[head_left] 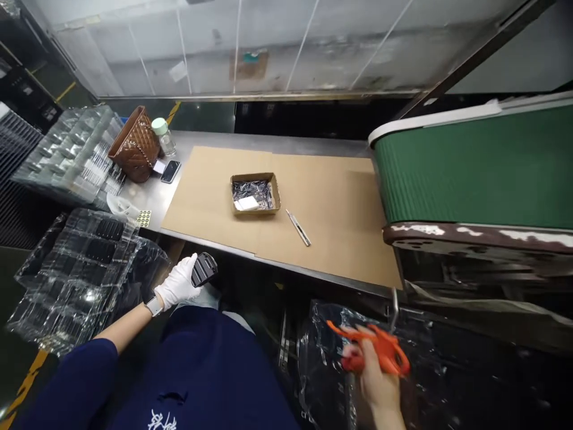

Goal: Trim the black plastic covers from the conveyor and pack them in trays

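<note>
My left hand [179, 283], in a white glove, grips a small black plastic part [205, 269] with raised slats, held in front of the table's near edge. At the lower right, my bare right hand [369, 370] is wrapped round an orange air blow gun [385, 346]. Its thin nozzle points left, and motion blurs its details. Below that hand lies clear plastic wrapping [324, 352] over dark things. On the cardboard sheet [335, 197], a small open box [255, 210] holds many small dark pieces and a white piece. A utility knife [298, 228] lies beside the box.
To the left, plastic-wrapped trays [85, 263] hold black parts. Behind them are stacked clear trays [67, 146], a brown handbag [136, 146], a bottle [165, 140], a phone [171, 172] and a sticker sheet [144, 218]. A green conveyor belt [474, 167] borders the table's right end.
</note>
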Action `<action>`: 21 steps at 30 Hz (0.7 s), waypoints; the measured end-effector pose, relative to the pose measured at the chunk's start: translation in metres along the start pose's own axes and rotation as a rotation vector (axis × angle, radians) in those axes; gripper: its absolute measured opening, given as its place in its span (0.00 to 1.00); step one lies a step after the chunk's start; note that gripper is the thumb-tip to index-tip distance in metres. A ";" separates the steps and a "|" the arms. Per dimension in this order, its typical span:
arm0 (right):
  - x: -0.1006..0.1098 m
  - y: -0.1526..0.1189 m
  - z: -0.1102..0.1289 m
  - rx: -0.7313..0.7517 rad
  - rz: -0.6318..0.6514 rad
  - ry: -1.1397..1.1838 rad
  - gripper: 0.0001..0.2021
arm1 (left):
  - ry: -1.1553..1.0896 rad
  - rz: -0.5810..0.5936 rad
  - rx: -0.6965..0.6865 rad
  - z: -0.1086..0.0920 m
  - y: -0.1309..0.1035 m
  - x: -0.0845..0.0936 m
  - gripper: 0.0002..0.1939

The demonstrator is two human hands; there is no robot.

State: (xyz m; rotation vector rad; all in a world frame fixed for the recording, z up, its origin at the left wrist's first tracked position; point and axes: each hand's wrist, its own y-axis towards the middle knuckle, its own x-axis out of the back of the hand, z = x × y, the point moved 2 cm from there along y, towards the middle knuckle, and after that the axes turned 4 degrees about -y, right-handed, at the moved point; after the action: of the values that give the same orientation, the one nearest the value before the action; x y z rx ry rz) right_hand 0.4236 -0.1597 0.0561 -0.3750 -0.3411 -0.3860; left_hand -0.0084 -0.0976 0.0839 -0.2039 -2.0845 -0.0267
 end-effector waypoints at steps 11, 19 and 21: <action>-0.161 -0.070 0.137 0.576 1.302 -1.171 0.29 | 0.220 0.175 0.253 0.008 -0.165 -0.008 0.44; -0.176 -0.102 0.135 0.563 1.440 -1.173 0.30 | 0.202 0.107 0.360 -0.003 -0.221 -0.030 0.41; -0.174 -0.103 0.136 0.468 1.504 -1.150 0.30 | 0.178 0.092 0.340 -0.002 -0.226 -0.033 0.41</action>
State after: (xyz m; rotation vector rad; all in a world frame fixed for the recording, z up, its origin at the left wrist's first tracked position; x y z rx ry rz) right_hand 0.1949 -0.1400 0.1370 -0.2641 -1.1038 1.4390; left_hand -0.0263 -0.3248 0.0708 -0.0856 -1.8668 0.3513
